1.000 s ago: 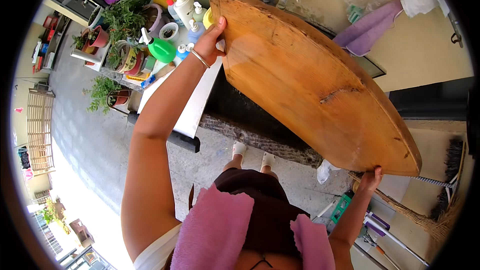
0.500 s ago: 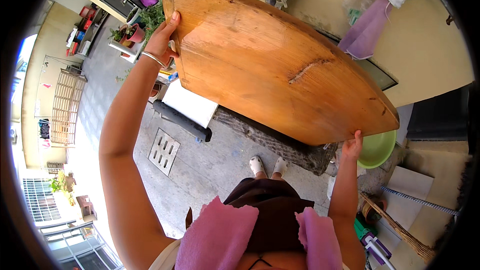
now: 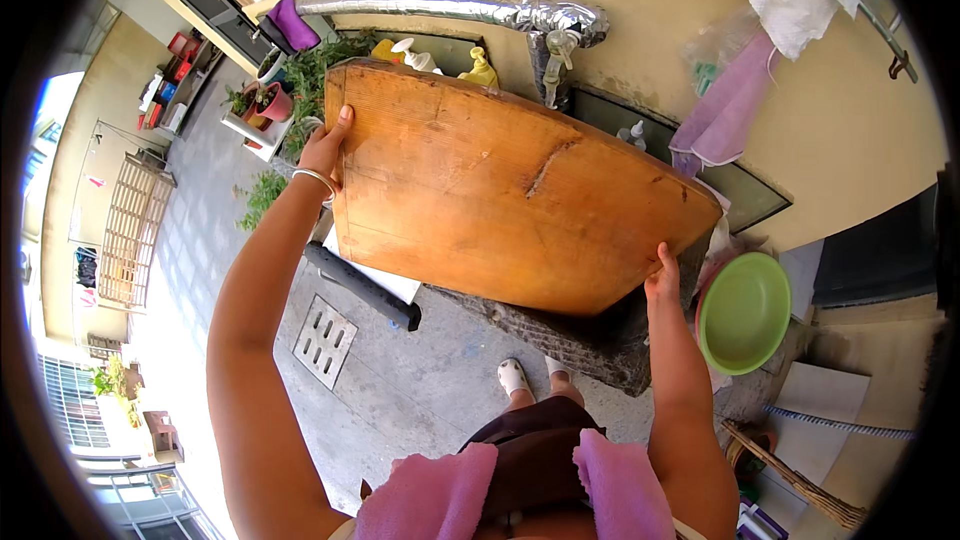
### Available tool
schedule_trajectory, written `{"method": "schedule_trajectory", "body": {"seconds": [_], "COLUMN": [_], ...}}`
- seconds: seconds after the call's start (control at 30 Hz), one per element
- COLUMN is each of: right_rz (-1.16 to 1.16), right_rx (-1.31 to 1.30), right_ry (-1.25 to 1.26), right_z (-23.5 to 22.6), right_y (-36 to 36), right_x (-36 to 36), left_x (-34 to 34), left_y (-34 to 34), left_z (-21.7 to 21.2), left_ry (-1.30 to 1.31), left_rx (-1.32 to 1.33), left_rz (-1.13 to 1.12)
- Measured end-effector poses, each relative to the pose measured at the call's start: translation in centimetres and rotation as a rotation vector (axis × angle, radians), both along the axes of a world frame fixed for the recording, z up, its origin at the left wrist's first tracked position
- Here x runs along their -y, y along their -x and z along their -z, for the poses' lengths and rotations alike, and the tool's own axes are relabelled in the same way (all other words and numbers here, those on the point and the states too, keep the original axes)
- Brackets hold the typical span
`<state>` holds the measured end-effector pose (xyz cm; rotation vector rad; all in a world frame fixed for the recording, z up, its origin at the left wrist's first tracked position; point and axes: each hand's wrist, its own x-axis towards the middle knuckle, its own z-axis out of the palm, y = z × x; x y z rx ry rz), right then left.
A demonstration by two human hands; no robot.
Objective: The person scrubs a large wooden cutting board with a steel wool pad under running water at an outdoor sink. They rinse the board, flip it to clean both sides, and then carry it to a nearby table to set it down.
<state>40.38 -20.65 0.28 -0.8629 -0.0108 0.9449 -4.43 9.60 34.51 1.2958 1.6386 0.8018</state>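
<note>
The person is holding a large wooden board [image 3: 500, 190] up in front of them, over a dark stone sink [image 3: 580, 345] that it is mostly hiding. The left hand [image 3: 325, 150] is gripping the board's left edge, thumb lying on its face and fingers curling out of sight behind. The right hand [image 3: 662, 280] is clasping the lower right edge, only its fingers [image 3: 664, 262] showing. A green bowl [image 3: 745, 310] is sitting just right of it
</note>
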Motion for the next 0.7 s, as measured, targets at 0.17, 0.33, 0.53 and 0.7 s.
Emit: {"method": "schedule_trajectory", "body": {"seconds": [0.17, 0.33, 0.53, 0.7], "right_rz": [-0.061, -0.105, -0.137, -0.115], "right_rx": [-0.027, -0.081, -0.103, -0.092], "right_ry": [0.072, 0.177, 0.191, 0.177], "right_z": [2.2, 2.1, 2.5, 3.5], "right_y": [-2.5, -4.1, -5.9, -7.7], "right_x": [-2.8, -5.4, -8.0, -7.7], "left_x": [0.1, -1.6, -6.1, -5.1], "left_y": [-3.2, -4.3, -2.2, -5.8], "left_z": [1.3, 3.3, 8.0, 6.5], "left_ry": [0.033, 0.101, 0.147, 0.132], "left_rx": [0.113, 0.063, -0.060, -0.002], "left_rz": [-0.071, -0.132, -0.227, -0.155]}}
